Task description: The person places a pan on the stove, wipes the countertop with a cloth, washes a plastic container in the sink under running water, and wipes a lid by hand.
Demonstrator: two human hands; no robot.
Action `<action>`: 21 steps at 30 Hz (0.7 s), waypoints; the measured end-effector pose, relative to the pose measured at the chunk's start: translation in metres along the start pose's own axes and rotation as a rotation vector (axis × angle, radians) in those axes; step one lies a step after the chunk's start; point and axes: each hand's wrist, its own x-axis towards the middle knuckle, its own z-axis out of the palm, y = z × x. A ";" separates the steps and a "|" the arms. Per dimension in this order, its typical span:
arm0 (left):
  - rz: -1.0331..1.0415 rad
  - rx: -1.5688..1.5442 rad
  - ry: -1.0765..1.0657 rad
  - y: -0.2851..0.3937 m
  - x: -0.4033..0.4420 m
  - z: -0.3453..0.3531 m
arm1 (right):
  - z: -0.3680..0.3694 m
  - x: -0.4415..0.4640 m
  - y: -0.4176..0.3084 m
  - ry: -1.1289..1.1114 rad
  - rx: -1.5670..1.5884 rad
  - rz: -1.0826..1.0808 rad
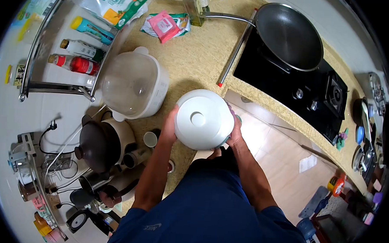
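A round white lidded pot [202, 132] with a knob on its lid is held in front of my body, between both hands. My left hand [170, 125] grips its left side, with the fingers mostly hidden by the pot. On the right side, my right hand [234, 134] is wrapped against the rim, near something purple and patterned. To the left of the pot, a white steamer with a clear cover [159, 91] stands on the counter [186, 56]. A white cup [150, 138] is beside my left forearm.
A frying pan [289, 36] sits on the black stove [266, 77] at upper right. A dark-lidded cooker [99, 145] and metal pots stand at left. Glass bottles [194, 7] and wipes packs [164, 25] lie toward the back. A wall rack [57, 88] holds bottles.
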 end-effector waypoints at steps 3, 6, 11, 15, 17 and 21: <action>0.002 -0.034 -0.045 0.010 -0.014 0.000 | -0.009 0.017 0.001 -0.053 -0.034 0.006; 0.001 -0.060 -0.103 0.008 -0.018 -0.017 | -0.026 0.041 -0.002 -0.113 -0.018 0.125; 0.041 -0.032 -0.193 0.011 -0.040 -0.030 | 0.027 0.023 -0.024 -0.121 -0.052 0.280; 0.064 -0.166 -0.284 0.005 -0.054 -0.035 | 0.042 0.035 -0.027 -0.096 -0.142 0.284; 0.082 -0.190 -0.225 0.008 -0.068 -0.027 | 0.044 0.044 -0.025 -0.134 -0.162 0.296; 0.141 -0.243 -0.153 0.013 -0.087 -0.024 | 0.046 0.054 -0.015 -0.201 -0.161 0.305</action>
